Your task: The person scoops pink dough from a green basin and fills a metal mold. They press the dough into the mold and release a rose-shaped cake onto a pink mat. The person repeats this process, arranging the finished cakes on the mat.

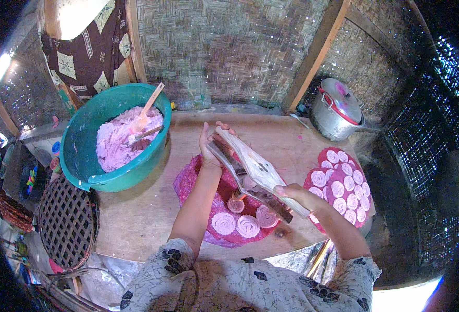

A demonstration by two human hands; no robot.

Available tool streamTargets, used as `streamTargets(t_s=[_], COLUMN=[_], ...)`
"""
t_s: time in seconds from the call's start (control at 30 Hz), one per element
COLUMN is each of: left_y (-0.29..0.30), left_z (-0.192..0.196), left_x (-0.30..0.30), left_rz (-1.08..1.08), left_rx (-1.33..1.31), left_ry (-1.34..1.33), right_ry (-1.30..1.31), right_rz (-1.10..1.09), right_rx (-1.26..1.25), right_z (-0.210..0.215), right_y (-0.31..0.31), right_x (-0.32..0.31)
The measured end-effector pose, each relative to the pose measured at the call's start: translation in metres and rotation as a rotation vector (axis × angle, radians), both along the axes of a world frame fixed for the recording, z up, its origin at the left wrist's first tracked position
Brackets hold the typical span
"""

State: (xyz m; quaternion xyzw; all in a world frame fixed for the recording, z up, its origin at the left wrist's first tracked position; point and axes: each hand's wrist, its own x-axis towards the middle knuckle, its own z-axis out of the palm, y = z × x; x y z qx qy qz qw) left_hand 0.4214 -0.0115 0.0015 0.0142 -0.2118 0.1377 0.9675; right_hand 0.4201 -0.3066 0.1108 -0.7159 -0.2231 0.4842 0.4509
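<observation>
Both of my hands hold a wooden press made of two long boards, slanting over the table. My left hand supports its upper far end, with fingers partly behind the boards. My right hand grips the near right end. A lump of pink dough shows between the boards, and an orange-rimmed nozzle points down below them. Just under the nozzle sits a small coil of pink dough. Larger pink spirals lie along the near edge of a round magenta mat, partly hidden by my left forearm.
A green basin at the left holds pink dough and a wooden spatula. Pink spirals cover another magenta mat at the right. A lidded metal pot stands at the back right, and a dark lattice tray at the near left.
</observation>
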Motion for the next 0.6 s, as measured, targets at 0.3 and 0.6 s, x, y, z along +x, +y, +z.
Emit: streamTargets(t_s=[0.3, 0.6], left_y=[-0.026, 0.006], left_z=[0.031, 0.018], left_x=[0.024, 0.023], left_rz=[-0.044, 0.005], left_rx=[-0.045, 0.011], left_ry=[-0.051, -0.014], right_ry=[0.072, -0.083], right_rz=[-0.038, -0.041], right_rx=[-0.02, 0.029], right_z=[0.032, 0.002], right_y=[-0.027, 0.003], right_x=[0.009, 0.013])
